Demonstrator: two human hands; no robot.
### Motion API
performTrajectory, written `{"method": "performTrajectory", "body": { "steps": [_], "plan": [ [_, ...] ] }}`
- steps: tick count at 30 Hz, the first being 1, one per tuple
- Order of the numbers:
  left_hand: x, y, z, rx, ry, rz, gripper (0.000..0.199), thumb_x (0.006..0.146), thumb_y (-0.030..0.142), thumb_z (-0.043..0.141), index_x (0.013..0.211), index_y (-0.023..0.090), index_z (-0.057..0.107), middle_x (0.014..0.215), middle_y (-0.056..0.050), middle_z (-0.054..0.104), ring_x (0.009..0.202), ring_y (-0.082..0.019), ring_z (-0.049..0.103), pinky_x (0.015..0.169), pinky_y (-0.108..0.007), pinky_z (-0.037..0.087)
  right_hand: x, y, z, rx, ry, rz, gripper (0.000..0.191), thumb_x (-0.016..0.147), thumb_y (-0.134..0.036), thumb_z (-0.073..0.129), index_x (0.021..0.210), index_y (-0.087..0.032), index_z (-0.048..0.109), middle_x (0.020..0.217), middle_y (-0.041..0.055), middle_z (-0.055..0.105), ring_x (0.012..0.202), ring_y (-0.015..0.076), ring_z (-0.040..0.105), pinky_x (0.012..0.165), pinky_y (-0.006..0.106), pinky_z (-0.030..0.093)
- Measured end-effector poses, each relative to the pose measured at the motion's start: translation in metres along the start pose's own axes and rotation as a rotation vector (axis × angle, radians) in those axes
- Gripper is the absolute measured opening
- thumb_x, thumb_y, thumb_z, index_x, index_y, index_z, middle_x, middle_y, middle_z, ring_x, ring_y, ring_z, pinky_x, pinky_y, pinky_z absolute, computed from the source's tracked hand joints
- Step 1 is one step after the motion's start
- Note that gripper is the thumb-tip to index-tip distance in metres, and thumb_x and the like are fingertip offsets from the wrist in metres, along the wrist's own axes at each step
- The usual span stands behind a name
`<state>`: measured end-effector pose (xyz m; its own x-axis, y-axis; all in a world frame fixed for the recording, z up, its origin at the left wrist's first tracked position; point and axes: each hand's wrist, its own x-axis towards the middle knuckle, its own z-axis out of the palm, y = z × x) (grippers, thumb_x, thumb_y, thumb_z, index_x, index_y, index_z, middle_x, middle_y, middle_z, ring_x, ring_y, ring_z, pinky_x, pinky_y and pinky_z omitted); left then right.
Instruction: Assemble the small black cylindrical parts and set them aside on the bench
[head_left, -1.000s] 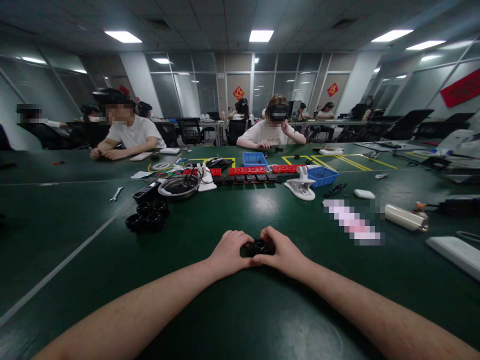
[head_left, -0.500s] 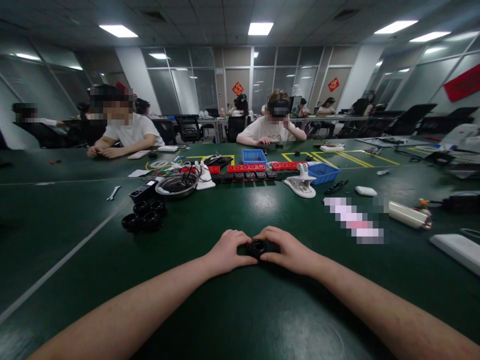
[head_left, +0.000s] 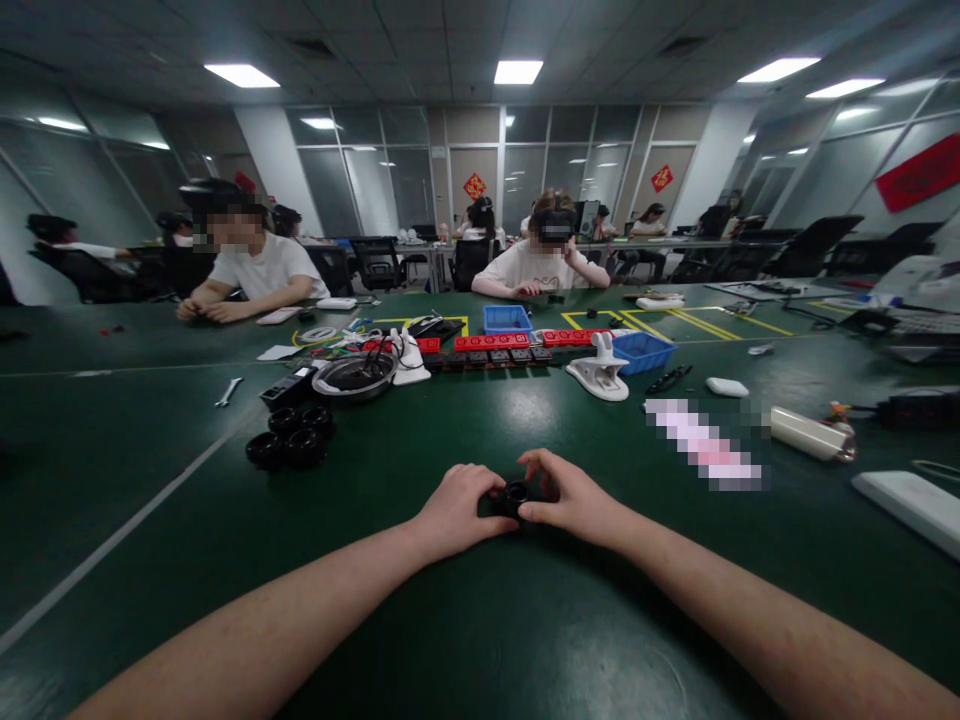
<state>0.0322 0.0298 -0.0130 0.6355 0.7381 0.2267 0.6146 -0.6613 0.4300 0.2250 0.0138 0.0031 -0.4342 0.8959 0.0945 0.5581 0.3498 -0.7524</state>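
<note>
A small black ring-shaped part [head_left: 516, 492] is between my two hands, low over the green table [head_left: 480, 620]. My left hand [head_left: 463, 508] grips its left side between thumb and fingers. On the other side, my right hand [head_left: 571, 500] has its thumb at the part's right edge, while its fingers are lifted and curved away from it. To the left stands a cluster of several black round parts [head_left: 304, 447], apart from both hands.
Farther back are a metal bowl [head_left: 354, 378], red strips [head_left: 491, 342], a white clamp [head_left: 600, 372] and blue bins [head_left: 643, 352]. A wrench [head_left: 229, 392] lies left; a cream cylinder [head_left: 808, 433] and a white block [head_left: 919, 510] lie right. Two people sit across the table.
The fingers of my right hand have opened away from the black part, with the thumb still near it. My left hand keeps its grip. The view has shifted slightly.
</note>
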Motion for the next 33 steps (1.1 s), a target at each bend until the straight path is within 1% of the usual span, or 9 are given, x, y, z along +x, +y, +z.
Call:
{"method": "performTrajectory", "body": {
  "steps": [4, 8, 13, 18, 22, 25, 28, 31, 33],
  "plan": [
    [-0.001, 0.002, 0.0, 0.005, 0.016, -0.025, 0.039, 0.066, 0.053, 0.056, 0.082, 0.018, 0.053, 0.08, -0.001, 0.054, 0.076, -0.018, 0.049, 0.07, -0.03, 0.037, -0.001, -0.006, 0.009, -0.114, 0.114, 0.046, 0.046, 0.056, -0.046, 0.066, 0.085, -0.017, 0.045, 0.077, -0.0004, 0.049, 0.065, 0.0127, 0.045, 0.054, 0.023, 0.034],
    [-0.001, 0.003, -0.002, -0.013, 0.013, -0.021, 0.041, 0.064, 0.053, 0.057, 0.087, 0.019, 0.054, 0.083, -0.002, 0.054, 0.078, -0.019, 0.049, 0.071, -0.031, 0.037, -0.002, -0.011, 0.015, -0.176, 0.159, 0.07, 0.039, 0.057, -0.044, 0.065, 0.075, -0.018, 0.043, 0.071, -0.0019, 0.048, 0.061, 0.0121, 0.042, 0.051, 0.022, 0.031],
    [-0.001, 0.005, -0.003, -0.015, 0.01, -0.014, 0.032, 0.069, 0.048, 0.056, 0.083, 0.019, 0.054, 0.081, -0.001, 0.055, 0.077, -0.018, 0.049, 0.072, -0.031, 0.037, -0.002, -0.008, 0.019, -0.198, 0.182, 0.06, 0.033, 0.061, -0.042, 0.063, 0.072, -0.019, 0.042, 0.068, -0.0025, 0.047, 0.06, 0.0119, 0.042, 0.051, 0.023, 0.03],
    [0.0, 0.004, -0.003, -0.025, 0.004, -0.032, 0.031, 0.068, 0.048, 0.056, 0.08, 0.019, 0.055, 0.078, -0.001, 0.055, 0.075, -0.018, 0.049, 0.07, -0.031, 0.037, -0.003, -0.007, 0.021, -0.18, 0.201, 0.07, 0.032, 0.06, -0.039, 0.064, 0.072, -0.019, 0.042, 0.07, -0.0022, 0.047, 0.061, 0.012, 0.043, 0.051, 0.023, 0.03],
    [0.0, 0.004, -0.003, -0.042, -0.001, -0.025, 0.028, 0.069, 0.044, 0.058, 0.079, 0.019, 0.055, 0.079, -0.001, 0.055, 0.076, -0.018, 0.049, 0.072, -0.031, 0.036, -0.004, -0.009, 0.021, -0.171, 0.201, 0.078, 0.031, 0.061, -0.037, 0.065, 0.072, -0.019, 0.044, 0.07, -0.0019, 0.048, 0.061, 0.0124, 0.044, 0.052, 0.023, 0.032],
    [0.0, 0.003, -0.005, -0.072, -0.016, -0.011, 0.026, 0.07, 0.042, 0.058, 0.084, 0.02, 0.056, 0.083, -0.001, 0.054, 0.08, -0.018, 0.049, 0.074, -0.031, 0.036, -0.004, -0.01, 0.016, -0.168, 0.159, 0.044, 0.025, 0.063, -0.034, 0.064, 0.074, -0.018, 0.048, 0.072, -0.0006, 0.05, 0.065, 0.0138, 0.046, 0.055, 0.024, 0.034],
    [0.001, 0.0, -0.008, -0.11, -0.072, 0.01, 0.027, 0.07, 0.04, 0.059, 0.089, 0.021, 0.057, 0.088, -0.002, 0.054, 0.084, -0.019, 0.048, 0.075, -0.03, 0.035, -0.004, -0.011, 0.006, -0.142, 0.058, -0.057, 0.019, 0.068, -0.027, 0.062, 0.082, -0.019, 0.054, 0.08, 0.0018, 0.052, 0.075, 0.0159, 0.049, 0.065, 0.027, 0.038],
    [0.003, -0.003, -0.01, -0.131, -0.132, 0.033, 0.027, 0.069, 0.038, 0.06, 0.092, 0.023, 0.057, 0.091, -0.001, 0.053, 0.086, -0.019, 0.048, 0.078, -0.031, 0.034, -0.002, -0.011, -0.005, -0.103, -0.074, -0.15, 0.027, 0.071, -0.021, 0.059, 0.098, -0.021, 0.055, 0.09, 0.0032, 0.051, 0.086, 0.0169, 0.049, 0.077, 0.03, 0.039],
    [0.003, -0.005, -0.01, -0.128, -0.147, 0.043, 0.027, 0.07, 0.038, 0.06, 0.092, 0.023, 0.057, 0.091, -0.001, 0.053, 0.087, -0.019, 0.048, 0.078, -0.031, 0.034, -0.001, -0.01, -0.01, -0.081, -0.153, -0.179, 0.033, 0.074, -0.019, 0.056, 0.106, -0.023, 0.052, 0.093, 0.0035, 0.05, 0.089, 0.0168, 0.048, 0.081, 0.03, 0.038]
  ]
}}
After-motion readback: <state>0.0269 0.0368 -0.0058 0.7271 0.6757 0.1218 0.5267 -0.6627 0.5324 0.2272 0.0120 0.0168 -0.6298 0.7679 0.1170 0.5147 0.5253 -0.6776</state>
